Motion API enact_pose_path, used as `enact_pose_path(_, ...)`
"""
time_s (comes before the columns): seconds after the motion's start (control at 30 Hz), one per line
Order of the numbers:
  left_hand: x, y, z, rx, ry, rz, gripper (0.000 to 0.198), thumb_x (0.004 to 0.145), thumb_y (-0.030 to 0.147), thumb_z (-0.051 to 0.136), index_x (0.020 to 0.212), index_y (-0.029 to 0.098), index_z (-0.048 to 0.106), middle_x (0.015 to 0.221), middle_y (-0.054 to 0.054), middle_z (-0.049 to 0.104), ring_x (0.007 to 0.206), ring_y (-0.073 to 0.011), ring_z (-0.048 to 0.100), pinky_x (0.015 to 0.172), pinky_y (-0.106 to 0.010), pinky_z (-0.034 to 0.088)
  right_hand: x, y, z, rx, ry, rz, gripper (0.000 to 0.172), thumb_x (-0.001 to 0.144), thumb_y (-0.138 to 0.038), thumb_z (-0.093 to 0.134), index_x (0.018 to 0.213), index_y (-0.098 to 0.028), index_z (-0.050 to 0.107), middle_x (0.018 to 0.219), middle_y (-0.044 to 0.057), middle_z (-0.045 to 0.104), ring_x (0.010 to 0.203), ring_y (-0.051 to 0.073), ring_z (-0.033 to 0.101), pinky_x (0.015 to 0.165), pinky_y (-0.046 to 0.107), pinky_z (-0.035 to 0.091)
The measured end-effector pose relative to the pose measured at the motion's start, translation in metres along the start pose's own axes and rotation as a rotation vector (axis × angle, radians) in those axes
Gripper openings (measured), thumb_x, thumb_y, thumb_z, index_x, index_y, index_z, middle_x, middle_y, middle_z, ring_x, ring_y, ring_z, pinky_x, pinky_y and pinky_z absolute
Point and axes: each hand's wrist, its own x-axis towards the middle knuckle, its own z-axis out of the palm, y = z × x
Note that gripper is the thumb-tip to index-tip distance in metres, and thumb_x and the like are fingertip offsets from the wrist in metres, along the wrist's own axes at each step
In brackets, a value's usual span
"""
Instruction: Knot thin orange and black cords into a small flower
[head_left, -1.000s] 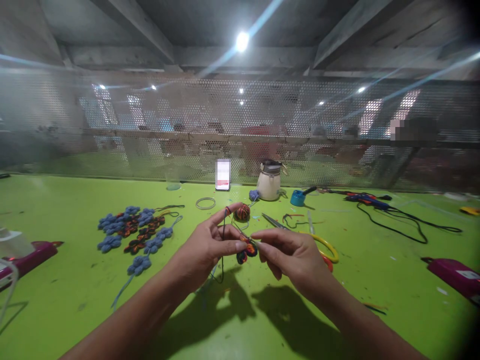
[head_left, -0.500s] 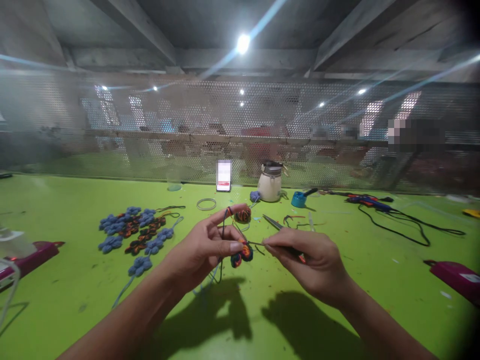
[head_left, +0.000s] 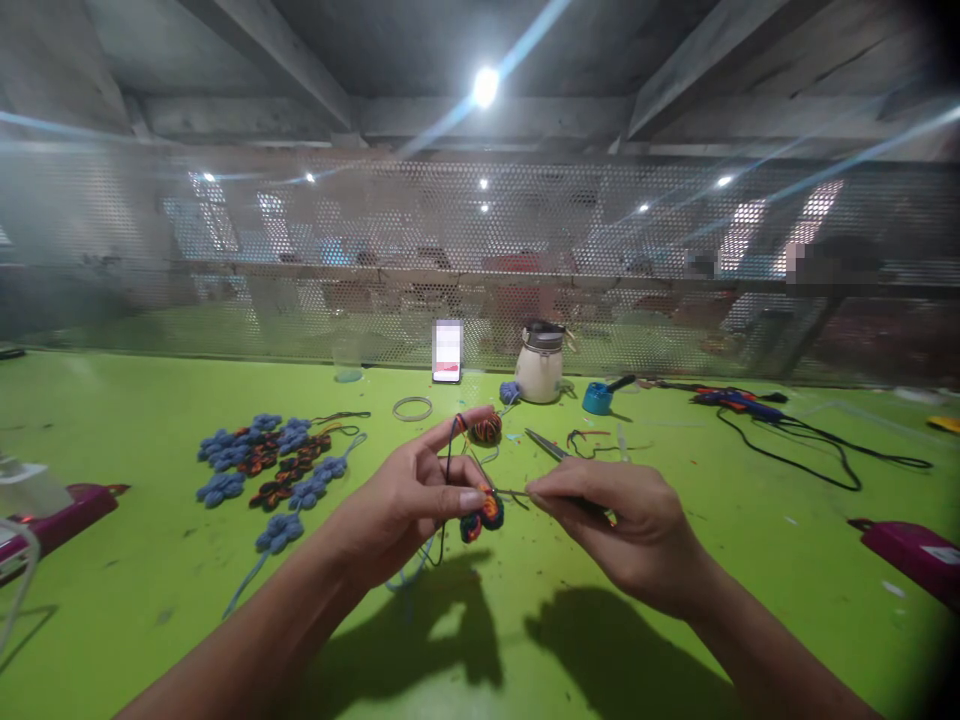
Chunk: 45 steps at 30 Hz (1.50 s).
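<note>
My left hand [head_left: 416, 500] pinches a small multicoloured knotted cord piece [head_left: 484, 512] between thumb and fingers, with dark cord looped over the raised index finger. My right hand [head_left: 622, 530] is closed on a thin tool [head_left: 517, 494] whose tip meets the knotted piece. Both hands hover above the green table [head_left: 150, 560]. A ball of multicoloured cord [head_left: 486, 430] lies just behind the left hand.
Blue and dark knotted flower pieces [head_left: 270, 465] lie at the left. Scissors [head_left: 546, 444], a ring [head_left: 412, 408], a phone [head_left: 448, 351], a white jar [head_left: 539, 362] and a blue cup [head_left: 598, 398] stand behind. Magenta cases [head_left: 911, 547] sit at both sides. A perforated screen [head_left: 300, 260] backs the table.
My right hand has turned and closed over the tool, drawing slightly right and covering the yellow scissor handles. The left hand has kept its pinch on the knotted piece.
</note>
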Motion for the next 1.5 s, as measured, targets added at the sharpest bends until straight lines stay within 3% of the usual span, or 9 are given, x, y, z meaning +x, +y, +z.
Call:
enact_pose_path(0.23,0.002,-0.002,-0.001,0.005,-0.004,0.006,0.067,0.068,0.005,0.07,0.129,0.016,0.046,0.075,-0.004,0.061,0.064,-0.0101,0.055,0.055,-0.02,0.043,0.001,-0.003,-0.002,0.097,-0.017,0.088,0.01,0.081,-0.01,0.06,0.083,-0.014,0.069,0.066,0.003,0.065,0.057,0.01,0.056,0.053,0.023,0.042)
enact_pose_path(0.47,0.004,-0.009,-0.002,0.186,0.02,0.037,0.046,0.071,0.01,0.07,0.116,0.018,0.059,0.075,-0.001,0.06,0.067,-0.0107,0.058,0.063,-0.024,0.045,-0.001,-0.001,0.012,0.446,-0.048,0.472,0.014,0.081,-0.027,0.062,0.078,-0.014,0.068,0.056,-0.001,0.054,0.041,0.006,0.041,0.037,0.02,0.033)
enact_pose_path(0.6,0.004,-0.012,-0.005,0.233,0.006,0.045,0.039,0.074,0.013,0.069,0.111,0.02,0.063,0.075,0.0,0.06,0.069,-0.0098,0.059,0.066,-0.024,0.045,0.0,0.001,0.014,0.495,-0.01,0.576,0.017,0.079,-0.03,0.064,0.078,-0.014,0.067,0.056,-0.001,0.053,0.039,0.006,0.041,0.036,0.019,0.034)
enact_pose_path(0.83,0.007,-0.013,0.003,0.335,0.047,0.08,0.06,0.072,0.014,0.068,0.128,0.016,0.047,0.073,0.0,0.057,0.066,-0.0133,0.058,0.061,-0.027,0.047,0.003,0.003,0.016,0.502,-0.079,0.644,0.019,0.08,-0.032,0.062,0.077,-0.014,0.066,0.056,-0.003,0.052,0.039,0.005,0.041,0.037,0.019,0.033)
enact_pose_path(0.93,0.005,-0.014,0.006,0.504,0.07,0.14,0.069,0.076,0.013,0.062,0.138,0.021,0.034,0.071,0.001,0.057,0.063,-0.0131,0.055,0.063,-0.03,0.048,0.002,0.005,0.02,0.564,-0.08,0.713,0.02,0.079,-0.033,0.063,0.075,-0.014,0.064,0.055,-0.004,0.051,0.038,0.004,0.04,0.037,0.018,0.031)
enact_pose_path(1.13,0.002,-0.023,0.009,1.001,0.165,0.45,0.042,0.083,0.014,0.052,0.124,0.023,0.056,0.084,-0.007,0.059,0.081,-0.0194,0.053,0.076,-0.035,0.042,-0.001,0.005,0.034,0.861,0.033,0.851,0.024,0.079,-0.036,0.064,0.079,-0.013,0.058,0.056,-0.004,0.053,0.037,0.003,0.037,0.036,0.016,0.019)
enact_pose_path(1.2,0.002,-0.024,0.008,0.887,0.184,0.441,0.043,0.083,0.015,0.055,0.125,0.024,0.055,0.083,-0.006,0.059,0.079,-0.0189,0.053,0.075,-0.034,0.042,-0.001,0.003,0.038,0.923,0.102,0.824,0.023,0.08,-0.035,0.064,0.078,-0.013,0.058,0.058,-0.004,0.053,0.038,0.002,0.037,0.036,0.017,0.021)
enact_pose_path(1.3,0.005,-0.022,0.007,0.49,0.164,0.283,0.05,0.078,0.016,0.063,0.126,0.025,0.051,0.078,-0.002,0.059,0.072,-0.0154,0.055,0.069,-0.03,0.044,-0.002,0.0,0.041,0.899,0.157,0.779,0.021,0.081,-0.034,0.063,0.077,-0.015,0.057,0.061,-0.003,0.055,0.038,0.003,0.039,0.036,0.017,0.023)
enact_pose_path(1.5,0.005,-0.01,0.004,0.077,0.1,0.119,0.053,0.071,0.011,0.07,0.121,0.022,0.056,0.077,-0.001,0.059,0.071,-0.0115,0.055,0.064,-0.023,0.044,-0.003,-0.001,0.031,0.375,0.175,0.462,0.013,0.083,-0.027,0.059,0.078,-0.016,0.062,0.059,-0.002,0.054,0.043,0.007,0.045,0.04,0.021,0.035)
